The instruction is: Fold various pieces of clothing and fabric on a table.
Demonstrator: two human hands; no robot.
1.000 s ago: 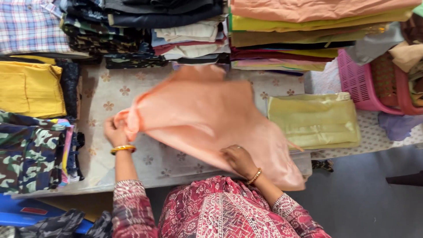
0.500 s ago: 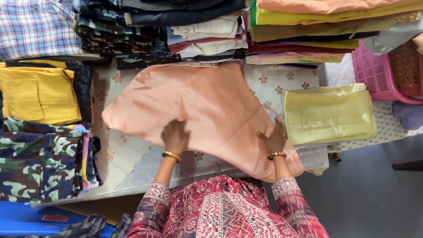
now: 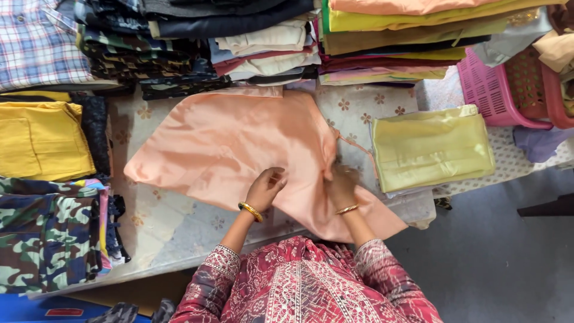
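Left hand [image 3: 266, 188] presses half-open on the peach cloth [image 3: 233, 143], right hand [image 3: 342, 185] pinches its edge; best keep the fold taut and smooth on the counter [image 3: 167, 227].

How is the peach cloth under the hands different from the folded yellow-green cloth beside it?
The peach cloth lies spread out and creased, hanging over the table's near edge; the yellow-green cloth is folded into a neat rectangle. The peach one covers far more of the table. The left hand and right hand rest on the peach cloth; nothing touches the yellow-green one. Both look smooth and slightly shiny.
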